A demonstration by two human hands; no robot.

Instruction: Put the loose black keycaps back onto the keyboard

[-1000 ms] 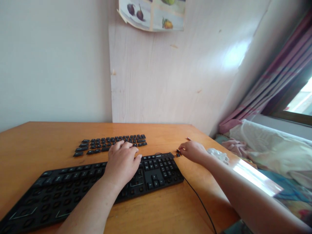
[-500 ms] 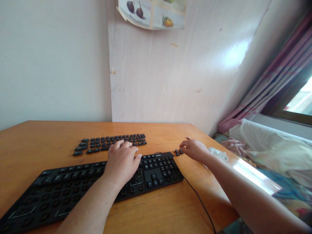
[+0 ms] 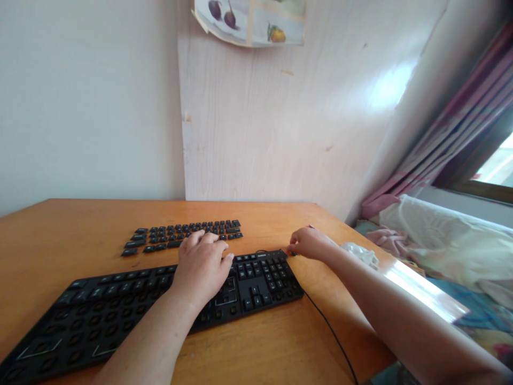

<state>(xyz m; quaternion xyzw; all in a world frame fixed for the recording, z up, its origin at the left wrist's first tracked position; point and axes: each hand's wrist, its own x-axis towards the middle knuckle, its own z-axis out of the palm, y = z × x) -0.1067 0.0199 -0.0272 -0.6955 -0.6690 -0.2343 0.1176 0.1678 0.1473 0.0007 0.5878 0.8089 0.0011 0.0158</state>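
Note:
A black keyboard (image 3: 256, 291) lies on the wooden table, many of its keycaps off and the bare switch sockets showing on the left and middle. Its number pad and arrow keys are in place. My left hand (image 3: 204, 262) lies over the keyboard's middle, fingers stretched toward its back edge and thumb apart, holding nothing visible. Beyond it, loose keycaps (image 3: 160, 238) are laid out in rows. My right hand (image 3: 308, 243) is just past the keyboard's back right corner, fingertips pinched down at a small black keycap (image 3: 294, 254), which is partly hidden.
A crumpled clear plastic bag (image 3: 360, 255) sits to the right of my right wrist. The keyboard's cable (image 3: 331, 326) runs toward the front edge. A wall rises behind the table (image 3: 272, 219), and a bed with bedding (image 3: 436, 235) stands at the right.
My right hand has moved a little left and its fingers have come down over the small keycaps by the keyboard's corner. My left hand has stayed in place.

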